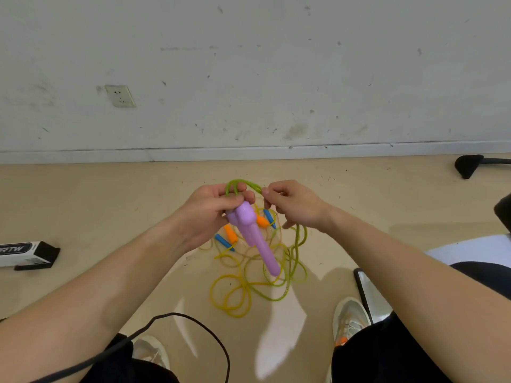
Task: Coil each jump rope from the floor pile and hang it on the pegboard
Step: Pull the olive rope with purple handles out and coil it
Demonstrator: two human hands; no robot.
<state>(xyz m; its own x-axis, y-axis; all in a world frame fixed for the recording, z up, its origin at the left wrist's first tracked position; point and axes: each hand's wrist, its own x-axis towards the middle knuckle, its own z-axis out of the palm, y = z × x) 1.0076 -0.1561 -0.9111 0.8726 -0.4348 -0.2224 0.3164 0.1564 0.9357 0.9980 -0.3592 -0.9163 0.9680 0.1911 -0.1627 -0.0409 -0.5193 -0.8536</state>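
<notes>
Pale beige floor (83, 203) running up to a scuffed white wall (249, 64), with a wall socket (120, 95) low on its left part. No pegboard anywhere in view.

Held up above the middle of the floor: one jump rope, its purple handles (249, 225) side by side and pointing down toward the near edge, its green cord (243, 181) arching over the top of them. Round the upper ends of the handles, the left hand (213, 211), fingers curled tight, a loop or two of cord caught under them. Just beside it, the right hand (293, 205), pinching the cord between thumb and forefinger.

Only a short stretch of the cord gathered so far, the rest dropping from the right hand to loose bends on the floor. Judging from that: coiling of this rope barely begun, hanging not yet done.

Directly below the hands, the pile: yellow cord (229, 297) in wide tangled loops, orange handles (231, 233) and blue handles (224, 241) among them. Probably two more ropes waiting there, though hard to count through the tangle. Number already hung: impossible to tell.

At the floor's left edge, a black-and-white box (25, 254). Across the near edge, a black cable (193, 322) and a pair of pale sneakers (349, 319).
</notes>
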